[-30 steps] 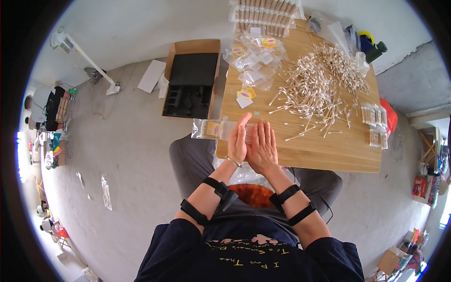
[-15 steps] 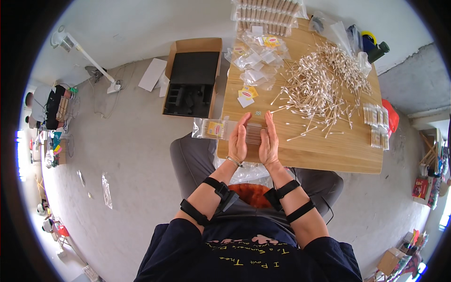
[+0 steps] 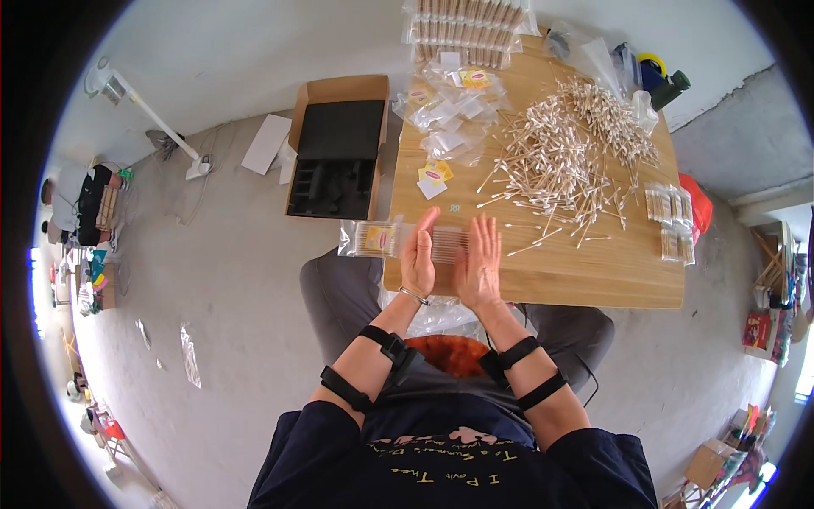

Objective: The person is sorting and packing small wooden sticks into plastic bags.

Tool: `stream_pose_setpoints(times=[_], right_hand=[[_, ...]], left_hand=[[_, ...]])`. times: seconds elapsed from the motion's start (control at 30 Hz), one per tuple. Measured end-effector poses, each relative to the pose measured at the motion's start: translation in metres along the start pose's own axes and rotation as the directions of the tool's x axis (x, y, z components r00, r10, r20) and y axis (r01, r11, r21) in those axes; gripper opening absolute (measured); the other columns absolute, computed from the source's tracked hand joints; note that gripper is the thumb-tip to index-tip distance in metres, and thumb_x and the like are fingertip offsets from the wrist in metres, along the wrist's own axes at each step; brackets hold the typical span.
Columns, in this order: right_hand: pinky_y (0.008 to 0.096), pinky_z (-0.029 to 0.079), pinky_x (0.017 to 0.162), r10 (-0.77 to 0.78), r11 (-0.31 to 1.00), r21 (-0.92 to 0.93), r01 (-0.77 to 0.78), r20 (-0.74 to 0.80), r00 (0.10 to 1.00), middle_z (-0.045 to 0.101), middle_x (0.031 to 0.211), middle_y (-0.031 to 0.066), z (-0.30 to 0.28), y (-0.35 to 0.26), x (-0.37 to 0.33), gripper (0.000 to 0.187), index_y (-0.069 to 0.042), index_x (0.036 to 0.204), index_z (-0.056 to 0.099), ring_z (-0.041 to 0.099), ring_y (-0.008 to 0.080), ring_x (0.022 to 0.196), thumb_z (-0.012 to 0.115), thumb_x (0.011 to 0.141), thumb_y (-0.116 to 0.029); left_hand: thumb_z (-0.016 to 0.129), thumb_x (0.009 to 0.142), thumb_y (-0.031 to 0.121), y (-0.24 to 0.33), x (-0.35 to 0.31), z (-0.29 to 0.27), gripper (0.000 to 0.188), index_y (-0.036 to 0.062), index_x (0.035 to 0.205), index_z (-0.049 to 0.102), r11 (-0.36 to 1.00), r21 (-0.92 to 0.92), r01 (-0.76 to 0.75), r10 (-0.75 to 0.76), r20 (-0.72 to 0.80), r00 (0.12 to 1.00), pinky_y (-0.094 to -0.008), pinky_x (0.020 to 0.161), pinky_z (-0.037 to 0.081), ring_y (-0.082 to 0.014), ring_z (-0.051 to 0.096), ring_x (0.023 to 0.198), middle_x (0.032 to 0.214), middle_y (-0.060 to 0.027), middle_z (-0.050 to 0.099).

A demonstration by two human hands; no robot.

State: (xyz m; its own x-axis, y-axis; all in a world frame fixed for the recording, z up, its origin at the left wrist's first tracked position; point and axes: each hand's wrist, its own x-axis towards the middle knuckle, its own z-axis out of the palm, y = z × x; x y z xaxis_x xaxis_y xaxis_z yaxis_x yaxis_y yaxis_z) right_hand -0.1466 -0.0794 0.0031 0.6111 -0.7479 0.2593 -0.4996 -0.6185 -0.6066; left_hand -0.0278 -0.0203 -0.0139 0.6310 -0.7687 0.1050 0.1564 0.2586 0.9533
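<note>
A neat row of cotton swabs (image 3: 447,245) lies flat near the table's front edge, between my two hands. At its left end stands my left hand (image 3: 418,261), edge-on with fingers stretched out. My right hand (image 3: 481,265) is at the row's right end, palm turned partly down, fingers straight and slightly apart. Some swab ends are hidden by the hands. Just left of my left hand, a clear bag of swabs with a yellow card (image 3: 373,239) reaches past the table's left edge. A large loose heap of cotton swabs (image 3: 555,157) spreads beyond my right hand.
Yellow and white cards (image 3: 434,178) and clear empty bags (image 3: 458,110) lie along the table's left side. Stacked swab packs (image 3: 466,34) sit at the back, and filled packs (image 3: 670,220) at the right edge. An open carton (image 3: 337,148) stands left of the table.
My right hand has turned from edge-on to a flatter pose, its fingers more spread. My left hand stays upright at the row's left end. The whole view has shifted slightly.
</note>
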Motion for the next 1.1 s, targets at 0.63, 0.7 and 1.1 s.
stream_pose_setpoints(times=[0.63,0.7,1.1], right_hand=[[0.045,0.037,0.094,0.092,0.97,-0.231,-0.077,0.055,0.994,0.064,0.103,0.0033,-0.009,0.024,0.063,0.007,-0.015,0.091,0.069,0.051,0.0279,0.11,0.066,0.087,-0.019],[0.0446,0.036,0.093,0.088,0.98,-0.185,-0.07,0.091,0.992,0.063,0.103,0.0028,-0.002,0.018,0.06,0.006,-0.016,0.09,0.07,0.051,0.0276,0.108,0.067,0.085,-0.019],[0.0464,0.037,0.096,0.117,0.951,-0.274,-0.144,-0.114,0.987,0.061,0.108,0.0027,-0.044,0.035,0.015,0.021,-0.014,0.101,0.071,0.05,0.0294,0.111,0.067,0.08,-0.008]], left_hand=[[0.038,0.108,0.033,-0.019,0.0,-0.005,0.057,-0.0056,0.149,0.032,0.99,-0.128,-0.066,0.061,-0.041,0.997,-0.0375,0.122,0.017,-0.026,0.026,0.147,0.158,-0.0164,0.029],[0.037,0.108,0.033,-0.016,0.0,0.0,0.057,-0.0058,0.15,0.031,0.99,-0.128,-0.061,0.056,-0.045,0.997,-0.0374,0.122,0.017,-0.0255,0.025,0.148,0.159,-0.0161,0.028],[0.035,0.109,0.035,-0.006,-0.002,-0.006,0.056,-0.0023,0.15,0.034,0.993,0.107,-0.041,0.038,0.029,0.999,-0.0361,0.12,0.02,-0.0241,0.029,0.146,0.156,-0.0136,0.034]])
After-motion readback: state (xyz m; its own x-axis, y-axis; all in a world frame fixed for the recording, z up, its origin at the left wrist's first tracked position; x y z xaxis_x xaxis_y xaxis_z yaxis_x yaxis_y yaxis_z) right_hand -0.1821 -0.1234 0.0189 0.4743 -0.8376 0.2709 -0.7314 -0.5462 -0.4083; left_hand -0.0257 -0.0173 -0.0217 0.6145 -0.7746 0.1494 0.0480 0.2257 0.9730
